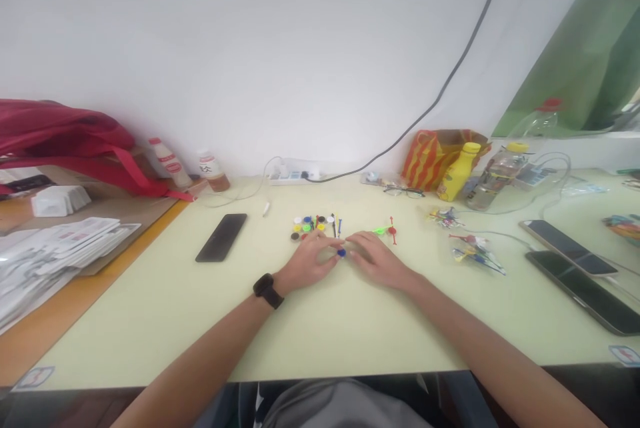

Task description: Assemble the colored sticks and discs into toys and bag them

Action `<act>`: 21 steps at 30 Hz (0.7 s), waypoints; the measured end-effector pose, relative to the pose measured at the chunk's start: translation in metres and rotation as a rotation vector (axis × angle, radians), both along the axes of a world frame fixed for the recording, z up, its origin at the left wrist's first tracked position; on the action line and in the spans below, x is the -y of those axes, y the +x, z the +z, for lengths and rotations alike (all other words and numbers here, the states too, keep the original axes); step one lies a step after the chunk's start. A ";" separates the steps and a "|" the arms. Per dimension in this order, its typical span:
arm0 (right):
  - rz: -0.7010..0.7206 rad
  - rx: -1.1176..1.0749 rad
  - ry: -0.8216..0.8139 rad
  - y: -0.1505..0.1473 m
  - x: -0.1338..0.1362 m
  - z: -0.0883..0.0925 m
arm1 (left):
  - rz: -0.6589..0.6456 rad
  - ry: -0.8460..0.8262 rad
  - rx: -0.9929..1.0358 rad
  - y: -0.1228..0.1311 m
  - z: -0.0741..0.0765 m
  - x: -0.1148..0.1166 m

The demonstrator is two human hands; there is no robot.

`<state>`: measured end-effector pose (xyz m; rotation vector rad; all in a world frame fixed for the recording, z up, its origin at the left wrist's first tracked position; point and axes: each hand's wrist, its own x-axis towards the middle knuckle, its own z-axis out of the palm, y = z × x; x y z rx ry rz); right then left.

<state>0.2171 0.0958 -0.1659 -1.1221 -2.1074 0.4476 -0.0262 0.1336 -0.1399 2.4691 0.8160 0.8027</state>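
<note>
A small blue round piece (341,253) sits between the fingertips of both hands, just above the table. My left hand (307,261), with a black watch on the wrist, has its thumb and index finger closed on it. From the other side my right hand (380,261) reaches in, its fingers bent and thumb apart from the index; I see nothing in them. Behind the left fingers lies a cluster of small round pieces (307,228) in several colours, partly covered, with thin sticks (334,225) alongside. Right of them are a green piece (381,231) and a red piece with arrow-shaped ends (393,231).
A black phone (221,238) lies on the left of the table. Bags of small plastic pieces (477,255) and two more phones (583,291) are on the right. Bottles (457,171), glasses (404,191) and a power strip (294,177) line the wall; papers (75,248) are far left.
</note>
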 end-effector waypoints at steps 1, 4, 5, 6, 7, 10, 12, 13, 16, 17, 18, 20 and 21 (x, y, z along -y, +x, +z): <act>-0.001 -0.005 -0.004 0.000 0.000 0.001 | -0.016 -0.009 -0.012 0.000 0.001 0.002; -0.006 0.009 0.000 0.001 0.001 0.003 | 0.017 0.035 -0.068 0.002 0.004 0.004; -0.006 0.019 0.007 0.001 0.001 0.003 | 0.034 0.068 -0.101 0.002 0.005 0.003; -0.007 0.029 0.013 0.000 0.001 0.004 | 0.043 0.104 -0.141 0.002 0.005 0.002; -0.006 0.037 0.020 0.000 0.002 0.004 | 0.044 0.139 -0.182 0.002 0.006 0.001; 0.003 0.051 0.029 -0.002 0.003 0.006 | 0.023 0.201 -0.259 0.001 0.008 -0.002; 0.010 0.053 0.032 -0.002 0.004 0.007 | 0.017 0.213 -0.282 0.001 0.008 -0.003; 0.010 0.054 0.031 -0.003 0.004 0.008 | 0.021 0.217 -0.292 0.001 0.008 -0.002; -0.003 0.060 0.024 -0.002 0.005 0.009 | 0.054 0.239 -0.318 0.001 0.008 -0.001; -0.009 0.065 0.021 -0.001 0.005 0.010 | 0.064 0.247 -0.321 0.001 0.007 -0.001; -0.013 0.070 0.019 0.000 0.005 0.010 | 0.072 0.254 -0.322 0.001 0.007 -0.001; -0.019 0.076 0.015 0.001 0.005 0.010 | 0.081 0.265 -0.320 0.001 0.006 -0.001; -0.020 0.077 0.014 0.001 0.005 0.009 | 0.084 0.270 -0.315 0.001 0.005 -0.001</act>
